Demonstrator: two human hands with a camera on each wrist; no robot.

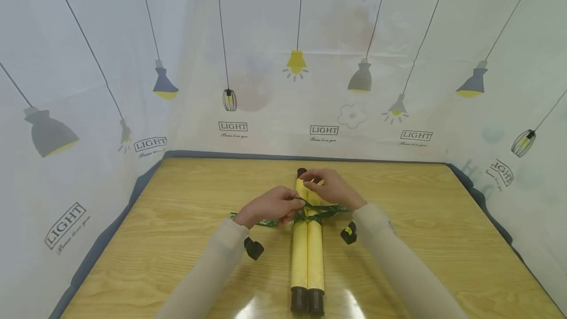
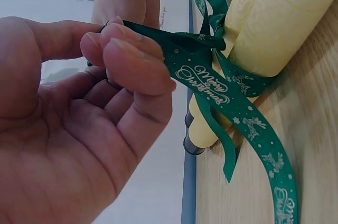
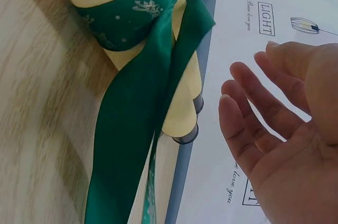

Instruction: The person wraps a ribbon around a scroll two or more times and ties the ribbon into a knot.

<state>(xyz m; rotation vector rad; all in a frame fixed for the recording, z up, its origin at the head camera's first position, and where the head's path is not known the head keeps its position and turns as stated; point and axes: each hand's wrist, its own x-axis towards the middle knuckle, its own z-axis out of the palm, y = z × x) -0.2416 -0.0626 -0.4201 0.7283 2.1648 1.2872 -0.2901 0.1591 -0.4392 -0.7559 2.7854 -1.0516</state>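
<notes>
Two pale yellow rolls (image 1: 307, 255) with dark end caps lie side by side on the wooden table, pointing away from me. Around their middle goes a green ribbon (image 2: 211, 84) printed with silvery "Merry Christmas" lettering and reindeer. My left hand (image 1: 270, 206) pinches a length of this ribbon between thumb and fingers, just over the rolls; one tail hangs down to the table. Above the far part of the rolls is my right hand (image 1: 332, 188), its fingers loosely bent and holding nothing. In the right wrist view a ribbon loop and tail show beside that hand (image 3: 290, 113).
The wooden table (image 1: 177, 260) has a dark blue-grey border along its back and sides. White sheeting (image 1: 274, 23) printed with hanging lamps encloses it behind and on both sides. A small black object shows by each wrist, the right one (image 1: 349, 233) with a yellow mark.
</notes>
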